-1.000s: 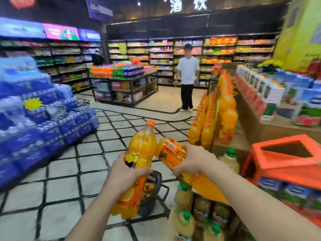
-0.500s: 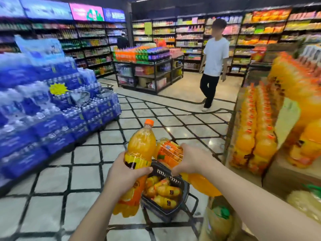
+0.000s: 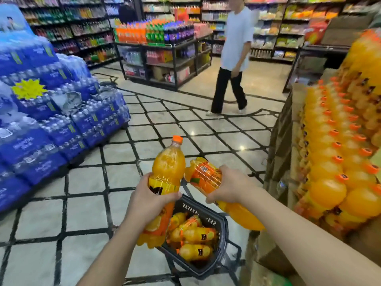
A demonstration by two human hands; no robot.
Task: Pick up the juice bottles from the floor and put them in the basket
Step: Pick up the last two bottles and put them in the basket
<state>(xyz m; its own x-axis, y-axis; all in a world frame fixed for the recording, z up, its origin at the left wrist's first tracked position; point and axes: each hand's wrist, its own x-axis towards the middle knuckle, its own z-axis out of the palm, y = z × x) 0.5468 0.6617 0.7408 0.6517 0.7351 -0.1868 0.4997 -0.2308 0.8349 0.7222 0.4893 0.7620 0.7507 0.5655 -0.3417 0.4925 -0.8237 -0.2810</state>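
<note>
Bottles [image 3: 168, 172] in hands [image 3: 151, 200], above basket [image 3: 221, 221]

light: bright, even overhead | glare: spots on floor tiles [image 3: 191, 133] | blur: mild | edges: wide-angle bending

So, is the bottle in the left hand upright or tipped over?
Upright. The bottle in the left hand stands with its orange cap on top, above the basket.
</note>
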